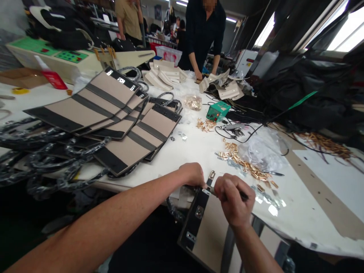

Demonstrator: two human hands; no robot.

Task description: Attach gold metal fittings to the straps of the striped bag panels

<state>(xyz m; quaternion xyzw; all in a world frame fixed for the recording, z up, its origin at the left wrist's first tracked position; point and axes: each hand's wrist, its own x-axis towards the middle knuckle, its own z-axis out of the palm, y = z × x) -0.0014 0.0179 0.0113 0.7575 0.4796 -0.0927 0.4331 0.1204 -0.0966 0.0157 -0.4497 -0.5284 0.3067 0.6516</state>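
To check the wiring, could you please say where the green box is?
In the head view, the green box is right of centre on the table, beside small gold pieces.

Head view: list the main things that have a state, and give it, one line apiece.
Left hand, curled at the panel's corner
Right hand, closed around a tool
Panel, metal pieces on its black strip
Stacked panels, fanned out, overlapping
Gold fittings, loose, scattered
Green box, red light lit
Ceiling light, on
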